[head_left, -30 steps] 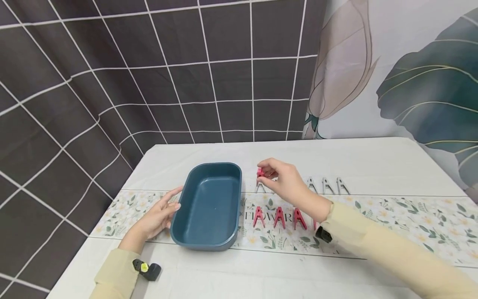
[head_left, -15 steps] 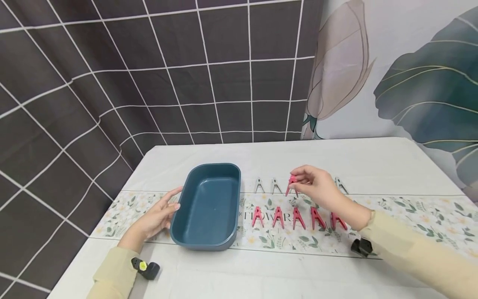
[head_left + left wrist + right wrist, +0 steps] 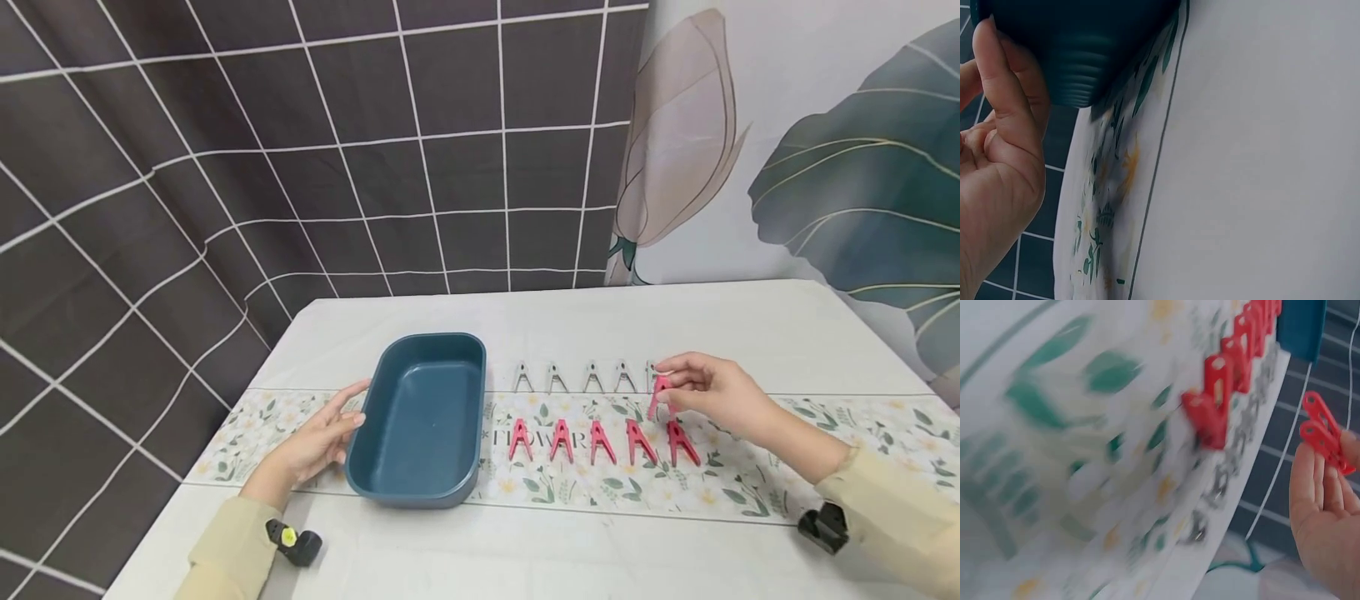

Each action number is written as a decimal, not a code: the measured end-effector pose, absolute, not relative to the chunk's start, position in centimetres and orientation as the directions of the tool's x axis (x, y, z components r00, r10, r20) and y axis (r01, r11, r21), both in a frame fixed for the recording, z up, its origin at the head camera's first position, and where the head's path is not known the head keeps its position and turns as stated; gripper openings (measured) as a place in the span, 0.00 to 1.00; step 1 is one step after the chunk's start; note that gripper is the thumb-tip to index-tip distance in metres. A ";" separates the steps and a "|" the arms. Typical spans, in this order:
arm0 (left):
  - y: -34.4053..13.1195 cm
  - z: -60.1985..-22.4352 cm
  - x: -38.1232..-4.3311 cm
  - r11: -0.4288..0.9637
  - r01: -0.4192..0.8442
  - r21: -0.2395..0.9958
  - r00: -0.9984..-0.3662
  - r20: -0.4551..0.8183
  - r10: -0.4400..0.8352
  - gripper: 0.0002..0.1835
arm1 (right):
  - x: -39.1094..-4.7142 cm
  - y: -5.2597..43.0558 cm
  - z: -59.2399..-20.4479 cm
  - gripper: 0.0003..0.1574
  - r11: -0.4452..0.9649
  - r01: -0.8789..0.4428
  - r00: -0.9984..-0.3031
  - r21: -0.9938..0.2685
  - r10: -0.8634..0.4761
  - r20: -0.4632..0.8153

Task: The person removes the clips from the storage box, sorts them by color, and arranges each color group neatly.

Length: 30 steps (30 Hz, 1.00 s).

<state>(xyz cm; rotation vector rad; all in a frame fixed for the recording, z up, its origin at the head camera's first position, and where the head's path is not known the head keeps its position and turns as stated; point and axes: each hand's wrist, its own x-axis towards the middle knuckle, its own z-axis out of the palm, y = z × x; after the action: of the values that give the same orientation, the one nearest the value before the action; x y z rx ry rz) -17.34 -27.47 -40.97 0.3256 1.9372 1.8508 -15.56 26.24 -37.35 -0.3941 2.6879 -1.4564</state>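
Note:
In the head view, a pink-red clothespin is pinched between the thumb and fingers of my right hand, at the right end of a row of grey clothespins. The right wrist view shows the held clothespin from the side, above the table. Nearer to me lies a second row of red clothespins, legs pointing toward me. My left hand has its fingers extended against the left wall of a deep blue plastic bin, which has nothing inside.
The table has a white cover with a floral band across its middle. Behind and to the left hang dark gridded curtains; a leaf-print cloth hangs at the back right. Each wrist wears a small black camera.
My right hand has moved rightward along the grey row, carrying the red clothespin from the row's left end to its right end. The left hand stays at the bin.

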 end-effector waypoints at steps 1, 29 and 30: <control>-27.5 -41.0 -17.4 0.077 -0.128 0.989 -0.874 -0.149 0.462 0.33 | -15.5 26.8 -37.5 0.26 0.525 -0.189 -0.965 -0.830 -0.256 0.058; -27.9 -39.4 -17.0 0.325 -0.095 0.941 -0.918 -0.209 0.337 0.34 | -14.7 33.3 -41.0 0.25 0.604 -0.067 -0.923 -0.794 -0.340 -0.180; -27.8 -39.2 -17.0 0.355 -0.085 0.931 -0.925 -0.206 0.319 0.34 | -14.6 33.2 -41.0 0.24 0.617 -0.075 -0.927 -0.784 -0.332 -0.173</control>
<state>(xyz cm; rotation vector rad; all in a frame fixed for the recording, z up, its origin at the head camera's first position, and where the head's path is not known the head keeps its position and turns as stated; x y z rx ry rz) -16.98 -27.76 -39.17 0.2061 2.2709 1.5916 -14.64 33.22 -41.02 -0.3290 2.5426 -1.2121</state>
